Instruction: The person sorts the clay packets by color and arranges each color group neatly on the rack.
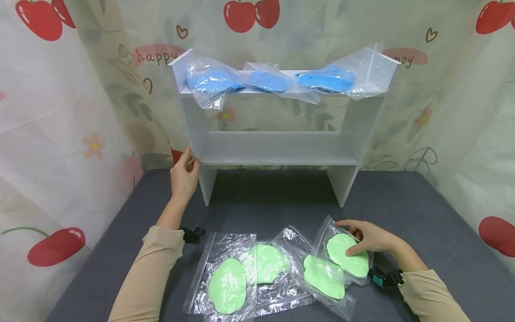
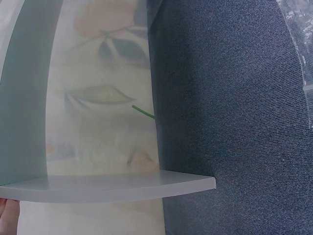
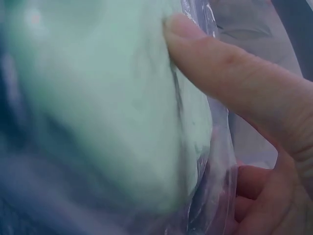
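A white two-tier shelf (image 1: 277, 148) stands on the dark table. My left hand (image 1: 185, 176) touches the outer face of its left side panel near the middle board, fingers pointing up; in the left wrist view only fingertips (image 2: 9, 215) show beside the panel. At the front right, my right hand (image 1: 372, 237) grips a clear bag of light green clay (image 1: 342, 246), thumb on top and the other fingers curled at its far edge. In the right wrist view the thumb presses the bag of green clay (image 3: 112, 107). This bag overlaps another bag of green clay (image 1: 322, 275).
Two more bags of green clay, a left one (image 1: 227, 286) and a middle one (image 1: 267, 264), lie overlapping at the table's front. Three clear bags of blue clay (image 1: 213, 81) lie along the shelf's top board. A printed curtain (image 1: 80, 112) encloses the back and sides.
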The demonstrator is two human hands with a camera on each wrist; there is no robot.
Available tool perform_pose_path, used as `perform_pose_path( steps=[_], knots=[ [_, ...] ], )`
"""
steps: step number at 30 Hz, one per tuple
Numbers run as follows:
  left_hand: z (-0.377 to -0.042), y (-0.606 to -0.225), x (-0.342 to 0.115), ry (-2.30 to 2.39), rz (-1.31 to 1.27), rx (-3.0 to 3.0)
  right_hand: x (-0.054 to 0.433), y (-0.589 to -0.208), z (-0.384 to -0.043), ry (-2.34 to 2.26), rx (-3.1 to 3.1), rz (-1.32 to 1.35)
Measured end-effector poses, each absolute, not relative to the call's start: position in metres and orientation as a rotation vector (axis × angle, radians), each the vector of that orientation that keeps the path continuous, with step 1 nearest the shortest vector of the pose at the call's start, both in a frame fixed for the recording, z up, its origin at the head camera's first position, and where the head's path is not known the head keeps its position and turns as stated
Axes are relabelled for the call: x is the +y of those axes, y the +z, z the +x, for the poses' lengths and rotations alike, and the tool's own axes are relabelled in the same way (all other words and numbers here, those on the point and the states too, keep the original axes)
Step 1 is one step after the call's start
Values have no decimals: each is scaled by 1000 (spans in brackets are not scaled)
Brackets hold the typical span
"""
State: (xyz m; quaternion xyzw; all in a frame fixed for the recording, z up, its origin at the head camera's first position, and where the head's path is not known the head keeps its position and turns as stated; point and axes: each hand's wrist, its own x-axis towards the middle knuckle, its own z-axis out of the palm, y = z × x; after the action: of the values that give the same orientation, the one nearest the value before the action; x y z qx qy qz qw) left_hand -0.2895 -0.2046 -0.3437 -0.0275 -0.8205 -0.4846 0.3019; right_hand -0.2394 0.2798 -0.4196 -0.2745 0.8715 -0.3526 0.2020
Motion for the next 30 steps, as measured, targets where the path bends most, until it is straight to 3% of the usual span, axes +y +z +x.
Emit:
perform_pose_path(
  steps=[30],
  knots=[
    [-289, -343, -204, -1280, -70, -2182, 290, -412, -244, -1130, 2457, -1058]
  ],
)
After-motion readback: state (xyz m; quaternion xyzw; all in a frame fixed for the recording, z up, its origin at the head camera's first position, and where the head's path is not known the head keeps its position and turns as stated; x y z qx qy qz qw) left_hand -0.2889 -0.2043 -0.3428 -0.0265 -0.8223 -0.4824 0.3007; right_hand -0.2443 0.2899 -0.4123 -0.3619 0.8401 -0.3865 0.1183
